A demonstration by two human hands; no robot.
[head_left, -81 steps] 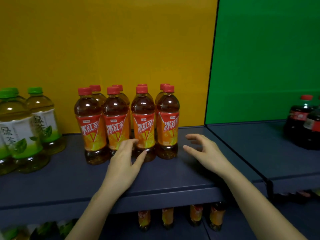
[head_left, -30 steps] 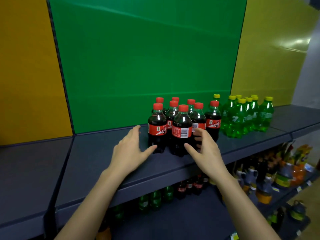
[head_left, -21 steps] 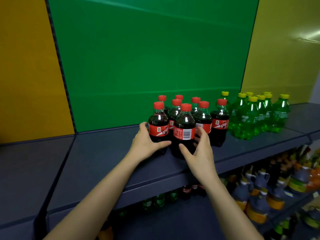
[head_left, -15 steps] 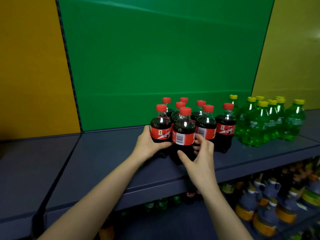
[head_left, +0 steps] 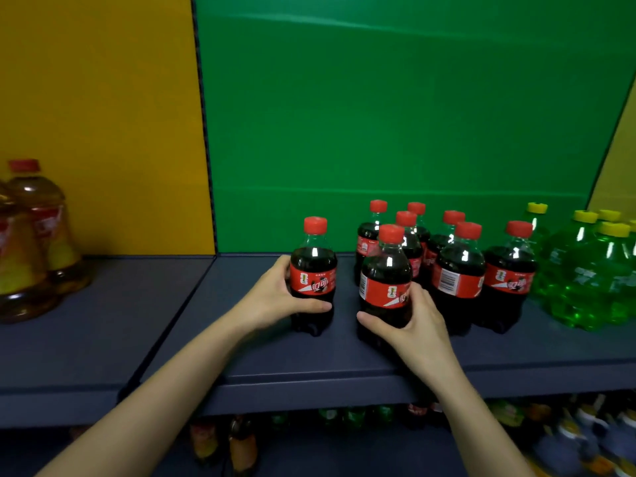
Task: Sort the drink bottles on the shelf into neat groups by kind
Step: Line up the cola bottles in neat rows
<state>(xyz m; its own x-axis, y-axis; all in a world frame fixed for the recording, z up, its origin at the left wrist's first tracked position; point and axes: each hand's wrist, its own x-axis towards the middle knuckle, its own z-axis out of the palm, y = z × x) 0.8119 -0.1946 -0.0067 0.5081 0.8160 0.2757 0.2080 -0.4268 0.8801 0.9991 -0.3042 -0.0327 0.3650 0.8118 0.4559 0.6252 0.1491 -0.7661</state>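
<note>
Head view: the left hand (head_left: 275,299) has drawn one cola bottle (head_left: 313,270) leftward out of the pack. A bare strip of shelf (head_left: 275,359) now parts it from the front cola bottle (head_left: 385,270), which the right hand (head_left: 418,320) grips; half a second ago the two stood touching. Each hand curls round the lower body of its bottle, thumb in front, and both bottles are upright. Behind and to the right of the right hand crowd the other cola bottles (head_left: 459,266), packed close, the nearest just beside its fingers. Beyond them stand green soda bottles (head_left: 592,280) with yellow caps. Far left, well apart, iced tea bottles (head_left: 32,242) have come into view before the yellow panel (head_left: 103,115).
</note>
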